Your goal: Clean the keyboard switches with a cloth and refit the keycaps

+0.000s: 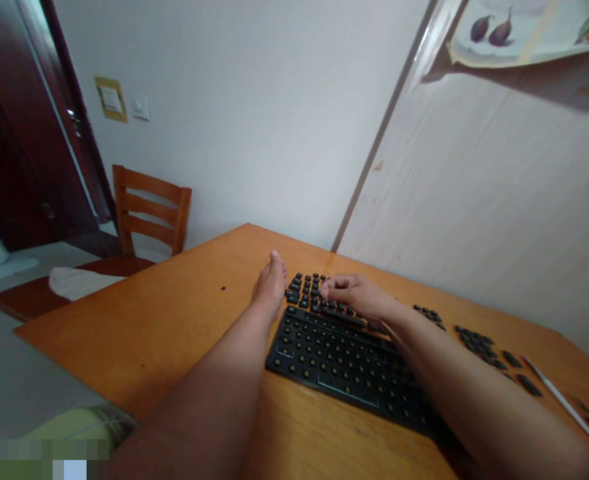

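A black keyboard base (341, 360) with its switches bared lies on the wooden table. Loose black keycaps (305, 291) stand in rows just behind it. At the left end of those rows my left hand (271, 283) rests on its edge, thumb raised and apart from the partly hidden fingers; nothing shows in it. My right hand (357, 293) reaches over the keycaps with thumb and fingertips pinched together above them. Whatever the pinch holds is too small and covered to make out. My right forearm hides the keyboard's right part.
More keycaps (477, 341) lie in groups to the right, near a thin white stick (559, 397). One small black piece (223, 289) sits alone on the table (189, 320) at left. A wooden chair (151, 207) stands beyond the left edge; a wall (254, 120) borders the back.
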A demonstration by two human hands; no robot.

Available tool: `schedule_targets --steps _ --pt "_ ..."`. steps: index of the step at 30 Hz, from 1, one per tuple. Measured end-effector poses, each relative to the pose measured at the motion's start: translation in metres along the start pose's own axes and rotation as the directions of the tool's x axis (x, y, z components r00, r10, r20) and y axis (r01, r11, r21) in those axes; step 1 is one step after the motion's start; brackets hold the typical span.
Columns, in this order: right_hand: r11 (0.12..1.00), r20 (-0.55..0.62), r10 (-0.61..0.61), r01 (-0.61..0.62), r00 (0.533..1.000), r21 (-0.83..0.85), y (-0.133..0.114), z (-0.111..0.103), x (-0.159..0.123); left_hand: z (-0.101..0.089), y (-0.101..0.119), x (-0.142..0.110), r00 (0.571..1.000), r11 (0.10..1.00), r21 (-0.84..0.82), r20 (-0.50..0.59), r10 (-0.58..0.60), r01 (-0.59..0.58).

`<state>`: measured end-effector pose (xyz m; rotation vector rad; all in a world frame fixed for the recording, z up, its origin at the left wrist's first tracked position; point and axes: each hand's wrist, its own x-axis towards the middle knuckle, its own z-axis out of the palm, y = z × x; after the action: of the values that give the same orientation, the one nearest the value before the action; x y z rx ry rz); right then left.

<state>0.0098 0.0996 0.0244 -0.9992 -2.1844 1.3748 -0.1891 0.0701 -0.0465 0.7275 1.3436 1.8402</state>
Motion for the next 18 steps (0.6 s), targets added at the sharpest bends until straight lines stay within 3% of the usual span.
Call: schedule_targets --steps 8,18 --pt "0.974 0.004 -0.138 0.136 0.99 -0.18 0.0 0.016 -0.016 0.0 -0.003 0.001 1.0 1.0 0.007 -0.009 0.027 -0.027" --pt "0.971 0.006 -0.126 0.125 0.992 -0.203 0.014 0.026 -0.017 0.0 -0.004 0.002 1.0 0.999 0.031 -0.002 0.021 -0.021"
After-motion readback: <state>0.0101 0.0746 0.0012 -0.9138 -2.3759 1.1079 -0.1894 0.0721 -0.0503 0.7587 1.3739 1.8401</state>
